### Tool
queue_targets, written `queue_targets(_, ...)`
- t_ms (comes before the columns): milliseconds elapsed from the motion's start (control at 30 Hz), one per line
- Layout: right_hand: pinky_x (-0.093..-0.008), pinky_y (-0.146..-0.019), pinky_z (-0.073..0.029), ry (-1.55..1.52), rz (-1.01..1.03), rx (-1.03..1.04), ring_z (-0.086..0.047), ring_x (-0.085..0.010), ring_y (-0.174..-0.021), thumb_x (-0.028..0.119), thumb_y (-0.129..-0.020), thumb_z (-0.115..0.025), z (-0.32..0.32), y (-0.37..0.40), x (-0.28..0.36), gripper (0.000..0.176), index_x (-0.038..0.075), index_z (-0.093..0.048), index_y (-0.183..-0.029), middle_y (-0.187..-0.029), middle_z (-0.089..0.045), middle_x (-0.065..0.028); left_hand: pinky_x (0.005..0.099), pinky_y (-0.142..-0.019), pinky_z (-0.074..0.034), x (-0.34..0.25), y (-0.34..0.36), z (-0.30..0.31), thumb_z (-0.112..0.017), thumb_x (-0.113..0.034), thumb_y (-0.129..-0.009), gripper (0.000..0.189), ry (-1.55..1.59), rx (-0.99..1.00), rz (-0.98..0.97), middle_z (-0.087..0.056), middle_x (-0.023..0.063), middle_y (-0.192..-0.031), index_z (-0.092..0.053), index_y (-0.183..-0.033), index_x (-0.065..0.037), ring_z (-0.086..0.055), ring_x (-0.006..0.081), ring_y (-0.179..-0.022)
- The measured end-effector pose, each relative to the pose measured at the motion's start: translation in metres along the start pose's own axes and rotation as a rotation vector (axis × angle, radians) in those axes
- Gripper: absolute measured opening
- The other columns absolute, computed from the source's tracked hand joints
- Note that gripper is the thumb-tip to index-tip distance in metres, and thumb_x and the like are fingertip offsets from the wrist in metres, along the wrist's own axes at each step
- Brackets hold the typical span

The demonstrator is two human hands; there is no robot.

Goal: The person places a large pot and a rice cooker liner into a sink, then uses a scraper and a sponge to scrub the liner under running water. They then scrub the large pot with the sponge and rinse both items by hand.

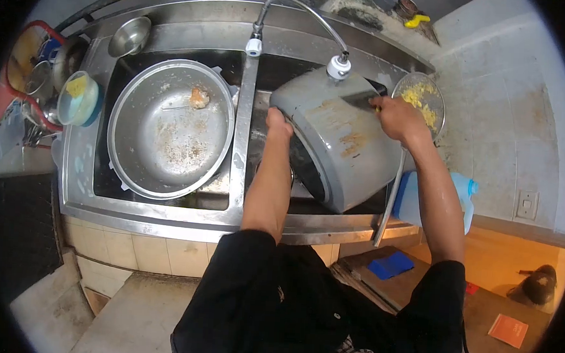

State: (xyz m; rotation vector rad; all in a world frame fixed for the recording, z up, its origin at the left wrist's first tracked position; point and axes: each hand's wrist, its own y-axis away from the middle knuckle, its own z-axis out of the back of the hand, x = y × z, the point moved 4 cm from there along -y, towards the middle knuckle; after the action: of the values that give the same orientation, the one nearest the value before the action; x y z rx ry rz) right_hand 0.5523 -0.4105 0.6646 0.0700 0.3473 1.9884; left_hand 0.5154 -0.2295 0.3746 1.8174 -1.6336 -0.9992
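A big grey metal pot (323, 131) lies tilted on its side in the right sink basin, its outer wall streaked with brown stains. At its left edge, my left hand (279, 121) grips the rim; the fingers are partly hidden. My right hand (402, 121) is closed round the handle of a flat-bladed scraper (362, 100), whose blade lies against the upper part of the stained wall. Just above the pot hangs the white nozzle (338, 67) of a flexible tap. No running water shows.
In the left basin sits a large round pot (170, 129) with residue and a scourer (199, 98). A steel bowl (130, 37) and a tub (79, 99) stand left. A strainer with yellow scraps (422, 99) and a blue jug (409, 199) are right.
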Motion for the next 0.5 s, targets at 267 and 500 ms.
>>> queue_targets(267,-0.0439,-0.089,-0.05,0.21,0.194,0.258,-0.061,-0.0357,-0.106,0.015,-0.086,-0.05,0.02,-0.027,0.03,0.032,0.015,-0.065,-0.114,-0.114,-0.064,-0.0182,0.0374,-0.094,-0.045,0.029,0.081,-0.009,-0.041,-0.054,-0.096,0.073,-0.238,-0.167,-0.184,-0.055,0.0221,-0.126,-0.05,-0.123,0.013,-0.056,0.0305,-0.112)
queue_targets(500,-0.0451,-0.09,-0.05,0.13,0.124,0.191,-0.06,-0.0352,-0.109,0.02,-0.088,-0.051,0.026,-0.012,0.054,0.032,0.011,-0.065,-0.115,-0.115,-0.063,-0.0199,0.0386,-0.094,-0.046,0.017,0.074,-0.011,-0.042,-0.052,-0.096,0.076,-0.26,-0.234,-0.175,-0.054,0.0268,-0.125,-0.046,-0.121,0.019,-0.057,0.0325,-0.111)
